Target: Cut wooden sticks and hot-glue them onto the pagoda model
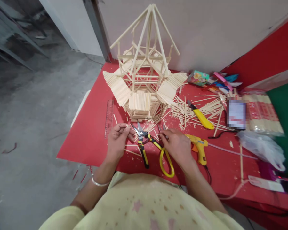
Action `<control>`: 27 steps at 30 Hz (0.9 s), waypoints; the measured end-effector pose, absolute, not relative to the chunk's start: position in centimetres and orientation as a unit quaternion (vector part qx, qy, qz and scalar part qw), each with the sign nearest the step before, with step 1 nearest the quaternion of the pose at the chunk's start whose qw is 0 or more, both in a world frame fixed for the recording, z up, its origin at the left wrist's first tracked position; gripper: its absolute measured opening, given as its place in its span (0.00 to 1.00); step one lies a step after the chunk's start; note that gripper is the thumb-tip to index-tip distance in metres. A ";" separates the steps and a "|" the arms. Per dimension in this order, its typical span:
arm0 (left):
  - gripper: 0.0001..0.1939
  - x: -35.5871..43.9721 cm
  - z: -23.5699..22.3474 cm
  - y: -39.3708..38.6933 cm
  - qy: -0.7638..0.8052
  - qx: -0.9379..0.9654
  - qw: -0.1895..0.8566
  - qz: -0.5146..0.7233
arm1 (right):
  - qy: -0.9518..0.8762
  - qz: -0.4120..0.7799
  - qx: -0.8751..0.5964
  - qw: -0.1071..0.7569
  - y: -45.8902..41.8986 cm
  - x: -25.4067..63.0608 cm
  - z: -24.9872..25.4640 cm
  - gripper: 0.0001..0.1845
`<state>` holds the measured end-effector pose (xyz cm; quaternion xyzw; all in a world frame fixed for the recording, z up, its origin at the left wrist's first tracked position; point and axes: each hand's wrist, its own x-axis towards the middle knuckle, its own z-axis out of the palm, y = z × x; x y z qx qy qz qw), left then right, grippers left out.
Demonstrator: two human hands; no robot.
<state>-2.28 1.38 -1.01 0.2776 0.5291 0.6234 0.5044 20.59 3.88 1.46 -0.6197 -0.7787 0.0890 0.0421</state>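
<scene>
My left hand (118, 137) is closed, thumb against fingers, with a tiny pale bit at the fingertips too small to name. Just right of it, a pair of pruning shears (144, 151) with black-and-yellow handles lies with its blades apart. My right hand (177, 142) is closed over the middle of yellow-handled scissors (167, 175); whether its fingers grip them or something smaller is hidden. Beyond both hands stands a model house (140, 101) of thin wooden sticks, with slatted panels around its base and a bare pointed roof frame.
A clear ruler (109, 118) lies left of the model. Rightward are loose sticks (206, 107), a yellow utility knife (203, 118), a yellow glue gun (200, 148), packaged sticks (264, 111), a plastic bag (261, 148) and a power strip (266, 183). The red table (86, 137) ends at left.
</scene>
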 end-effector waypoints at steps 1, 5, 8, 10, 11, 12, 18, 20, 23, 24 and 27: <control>0.13 -2.4 -1.2 1.5 0.537 0.274 0.496 0.625 | -0.777 0.092 -0.621 0.043 3.9 20.6 1.5 0.13; 0.14 -2.5 -1.6 1.6 0.542 0.273 0.509 0.610 | -0.791 0.109 -0.601 0.037 4.1 20.2 2.0 0.13; 0.14 -2.1 -1.5 1.6 0.527 0.269 0.537 0.601 | -0.813 0.106 -0.573 0.007 4.0 19.4 2.1 0.13; 0.13 -1.8 -1.3 1.5 0.528 0.258 0.541 0.601 | -0.819 0.097 -0.565 -0.014 3.9 19.0 1.9 0.13; 0.13 -1.8 -1.1 1.6 0.531 0.255 0.540 0.601 | -0.821 0.092 -0.562 -0.024 3.8 18.8 1.8 0.14; 0.13 -1.8 -0.9 1.6 0.534 0.253 0.539 0.601 | -0.823 0.086 -0.560 -0.035 3.8 18.6 1.7 0.14; 0.14 -3.8 -0.5 1.9 0.538 0.256 0.496 0.632 | -0.836 0.067 -0.539 -0.079 3.7 18.4 1.1 0.13; 0.13 -4.8 -0.7 1.8 0.535 0.265 0.478 0.644 | -0.838 0.058 -0.536 -0.082 3.7 18.4 0.9 0.13; 0.13 -5.7 -1.1 1.4 0.538 0.283 0.473 0.638 | -0.843 0.047 -0.532 -0.071 3.7 18.4 0.9 0.14; 0.13 -5.8 -1.3 1.3 0.541 0.286 0.475 0.633 | -0.844 0.045 -0.531 -0.065 3.7 18.3 1.0 0.14; 0.13 -5.7 -1.6 1.0 0.549 0.285 0.479 0.622 | -0.847 0.052 -0.527 -0.035 3.9 17.4 2.1 0.14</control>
